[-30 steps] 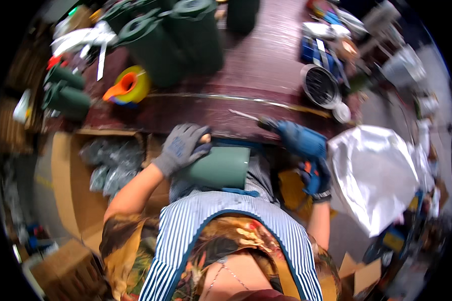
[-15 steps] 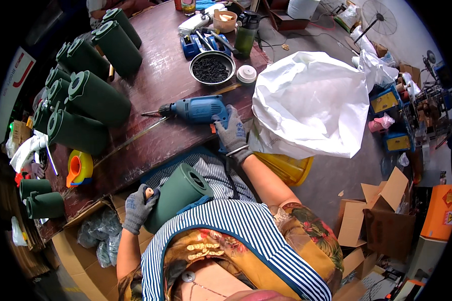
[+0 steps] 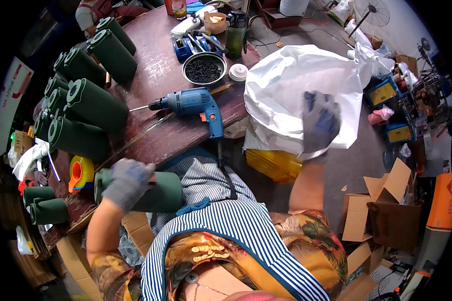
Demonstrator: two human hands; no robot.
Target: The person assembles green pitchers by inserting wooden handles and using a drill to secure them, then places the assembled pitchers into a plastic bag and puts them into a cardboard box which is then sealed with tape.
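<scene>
Head view: the gloved left hand (image 3: 130, 183) is curled closed over a green container (image 3: 164, 193) lying tilted across the lap, hiding part of its side; motion blurs the fingers. The gloved right hand (image 3: 320, 123) is in front of the white bag (image 3: 273, 95), fingers pointing up and loosely bent; blur leaves unclear how far they open or whether they hold anything. The blue drill (image 3: 191, 102) lies unheld on the table (image 3: 155, 55). A co-worker (image 3: 93, 12) is cut off at the top edge.
</scene>
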